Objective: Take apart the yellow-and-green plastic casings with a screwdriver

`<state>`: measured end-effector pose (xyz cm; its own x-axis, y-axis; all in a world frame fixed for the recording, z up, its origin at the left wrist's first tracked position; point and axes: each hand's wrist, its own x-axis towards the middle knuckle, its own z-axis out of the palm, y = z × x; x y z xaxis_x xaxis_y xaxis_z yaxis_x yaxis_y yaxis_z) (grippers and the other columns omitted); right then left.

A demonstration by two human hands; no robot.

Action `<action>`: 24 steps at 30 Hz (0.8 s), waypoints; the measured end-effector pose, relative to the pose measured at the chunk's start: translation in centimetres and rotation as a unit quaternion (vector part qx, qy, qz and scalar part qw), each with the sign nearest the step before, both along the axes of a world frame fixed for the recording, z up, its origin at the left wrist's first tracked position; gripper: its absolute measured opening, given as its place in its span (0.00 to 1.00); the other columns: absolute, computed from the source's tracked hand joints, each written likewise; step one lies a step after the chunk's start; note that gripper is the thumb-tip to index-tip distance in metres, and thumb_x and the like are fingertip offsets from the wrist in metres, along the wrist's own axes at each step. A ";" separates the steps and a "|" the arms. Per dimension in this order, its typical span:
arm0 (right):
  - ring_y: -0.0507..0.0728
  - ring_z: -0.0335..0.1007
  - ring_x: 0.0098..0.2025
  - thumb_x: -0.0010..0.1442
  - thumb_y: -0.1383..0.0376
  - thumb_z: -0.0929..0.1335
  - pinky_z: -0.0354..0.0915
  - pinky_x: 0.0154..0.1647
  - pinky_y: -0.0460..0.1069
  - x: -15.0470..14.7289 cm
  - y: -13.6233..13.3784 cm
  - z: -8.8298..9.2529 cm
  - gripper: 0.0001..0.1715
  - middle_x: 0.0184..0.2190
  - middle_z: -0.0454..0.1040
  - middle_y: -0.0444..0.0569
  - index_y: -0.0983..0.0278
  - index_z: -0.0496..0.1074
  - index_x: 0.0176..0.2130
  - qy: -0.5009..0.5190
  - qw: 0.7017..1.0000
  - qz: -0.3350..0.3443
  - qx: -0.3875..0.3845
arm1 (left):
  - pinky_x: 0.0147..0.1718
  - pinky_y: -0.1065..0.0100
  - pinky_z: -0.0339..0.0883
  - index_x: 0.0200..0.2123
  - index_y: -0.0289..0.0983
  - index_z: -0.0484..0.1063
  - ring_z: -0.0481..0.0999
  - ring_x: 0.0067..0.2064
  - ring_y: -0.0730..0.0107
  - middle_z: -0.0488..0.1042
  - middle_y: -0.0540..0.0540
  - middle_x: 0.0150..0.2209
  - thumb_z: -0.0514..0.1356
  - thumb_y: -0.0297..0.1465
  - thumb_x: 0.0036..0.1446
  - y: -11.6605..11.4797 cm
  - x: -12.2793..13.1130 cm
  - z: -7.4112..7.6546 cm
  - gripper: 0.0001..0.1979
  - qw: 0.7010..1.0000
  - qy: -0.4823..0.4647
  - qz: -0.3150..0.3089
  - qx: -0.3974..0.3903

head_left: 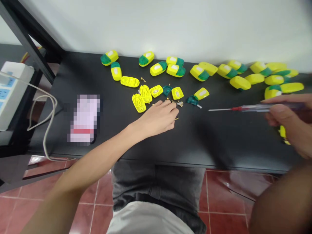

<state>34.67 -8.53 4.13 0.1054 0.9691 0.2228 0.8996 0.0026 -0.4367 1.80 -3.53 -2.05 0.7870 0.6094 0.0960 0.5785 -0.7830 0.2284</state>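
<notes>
My left hand (pixel 158 118) reaches across the black table (pixel 207 139), its fingertips curled down onto small brass parts (pixel 179 104) lying beside opened yellow shells (pixel 142 97). What the fingertips pinch, if anything, is hidden. My right hand (pixel 292 125) at the right edge grips a screwdriver (pixel 243 108) with a clear, red-tipped handle; its shaft points left above the table. A bit of yellow plastic (pixel 283 134) shows under that hand.
Several yellow-and-green plastic devices (pixel 174 69) lie in a row along the white wall. A blurred pink rectangle (pixel 85 118) lies on the table's left. A white power strip (pixel 11 91) with cable (pixel 48 123) sits on a black shelf at far left. Red floor tiles below.
</notes>
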 end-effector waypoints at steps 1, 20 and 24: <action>0.55 0.69 0.25 0.66 0.47 0.68 0.62 0.25 0.52 -0.6 0.1 0.5 0.22 0.26 0.73 0.48 0.58 0.79 0.48 0.015 1.000 0.024 -0.002 | 0.45 0.61 0.64 0.41 0.32 0.74 0.76 0.49 0.57 0.78 0.39 0.43 0.56 0.28 0.67 0.0 0.0 0.0 0.07 1.000 0.000 0.001 -0.001; 0.53 0.67 0.24 0.69 0.59 0.65 0.61 0.29 0.49 -9.1 3.2 2.9 0.13 0.31 0.80 0.47 0.62 0.77 0.43 -0.065 0.947 0.312 -0.037 | 0.45 0.60 0.66 0.41 0.31 0.75 0.76 0.48 0.56 0.78 0.38 0.41 0.56 0.28 0.67 -0.1 0.1 0.5 0.08 1.000 -0.003 0.002 -0.001; 0.54 0.70 0.26 0.69 0.59 0.65 0.63 0.30 0.49 -9.2 3.3 2.9 0.12 0.32 0.81 0.48 0.62 0.76 0.43 -0.060 0.945 0.321 -0.036 | 0.45 0.60 0.66 0.41 0.31 0.75 0.76 0.48 0.55 0.77 0.38 0.42 0.57 0.27 0.66 -0.1 0.1 0.4 0.08 1.000 -0.009 0.001 -0.004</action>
